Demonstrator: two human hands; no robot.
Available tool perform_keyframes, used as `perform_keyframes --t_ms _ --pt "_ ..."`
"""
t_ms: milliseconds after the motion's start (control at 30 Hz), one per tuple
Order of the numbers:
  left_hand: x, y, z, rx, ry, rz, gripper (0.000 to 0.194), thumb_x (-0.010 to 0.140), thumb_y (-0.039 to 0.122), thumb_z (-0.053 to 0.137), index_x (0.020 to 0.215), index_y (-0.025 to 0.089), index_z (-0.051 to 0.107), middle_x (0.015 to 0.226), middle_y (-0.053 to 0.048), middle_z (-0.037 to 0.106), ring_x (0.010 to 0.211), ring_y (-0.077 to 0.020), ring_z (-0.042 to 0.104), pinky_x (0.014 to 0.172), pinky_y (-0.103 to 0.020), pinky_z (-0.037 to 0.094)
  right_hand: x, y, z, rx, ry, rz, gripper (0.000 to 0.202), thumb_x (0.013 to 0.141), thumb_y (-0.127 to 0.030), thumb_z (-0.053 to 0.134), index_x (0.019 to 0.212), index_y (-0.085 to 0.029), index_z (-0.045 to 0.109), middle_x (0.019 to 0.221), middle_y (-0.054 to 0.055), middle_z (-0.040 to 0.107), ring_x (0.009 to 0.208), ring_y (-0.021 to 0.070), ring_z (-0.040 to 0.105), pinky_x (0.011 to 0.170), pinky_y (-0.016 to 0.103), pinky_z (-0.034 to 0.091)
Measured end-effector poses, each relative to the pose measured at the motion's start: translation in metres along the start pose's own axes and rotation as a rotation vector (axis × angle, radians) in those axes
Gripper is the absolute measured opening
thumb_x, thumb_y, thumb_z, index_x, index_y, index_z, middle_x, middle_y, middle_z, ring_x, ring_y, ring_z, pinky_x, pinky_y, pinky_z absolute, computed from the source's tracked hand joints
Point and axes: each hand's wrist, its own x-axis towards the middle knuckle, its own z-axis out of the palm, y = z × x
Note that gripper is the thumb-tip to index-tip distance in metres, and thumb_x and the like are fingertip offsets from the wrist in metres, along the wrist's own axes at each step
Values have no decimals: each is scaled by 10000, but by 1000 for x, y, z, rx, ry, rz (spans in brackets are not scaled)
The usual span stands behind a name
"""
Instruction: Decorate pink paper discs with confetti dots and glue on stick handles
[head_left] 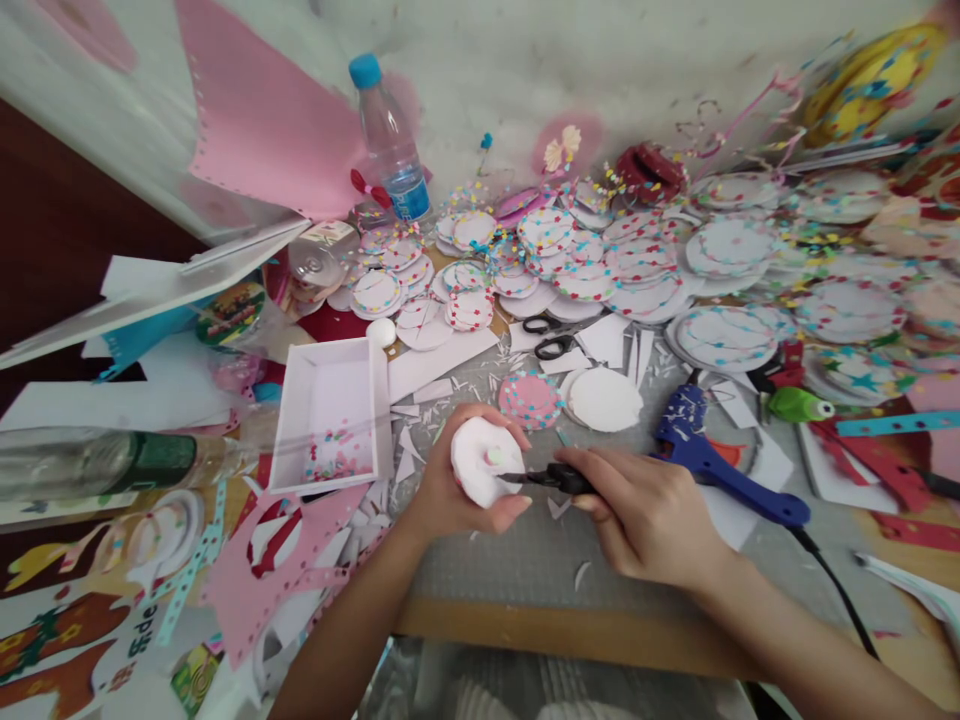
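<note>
My left hand (442, 470) is wrapped round a white round paper piece (476, 455), which has a small pale bit near its middle. In my right hand (660, 510) is a black craft knife or similar slim tool (566, 478), its dark tip at the white piece's surface. Just beyond my hands lie a pink disc with coloured dots (530, 400) and a plain white disc (604, 399). Both hands are above the grey cutting mat (510, 575).
A blue glue gun (720, 480) with a cable lies at the right. Black scissors (553, 347) and paper scraps are behind my hands. Many decorated discs (724, 335) fill the back. At the left are a white box (381, 400) and bottles (169, 460); another bottle (390, 140) stands behind.
</note>
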Motion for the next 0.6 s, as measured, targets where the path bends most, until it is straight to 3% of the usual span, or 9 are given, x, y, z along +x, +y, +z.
perform_keyframes --t_ms 267,600 --pt "5 -4 2 -160 109 -102 665 487 382 879 987 191 485 862 -61 658 728 -171 609 616 -270 460 0 5 -8 1 59 50 289 974 -309 308 1037 -140 534 776 72 663 632 163 625 556 255 437" --pt "2 -9 8 -38 132 1 805 394 477 893 1035 222 478 986 -67 679 870 -224 646 768 -338 485 2 -5 -3 26 25 9 291 961 -319 350 1044 -129 555 785 75 647 612 167 605 533 266 426"
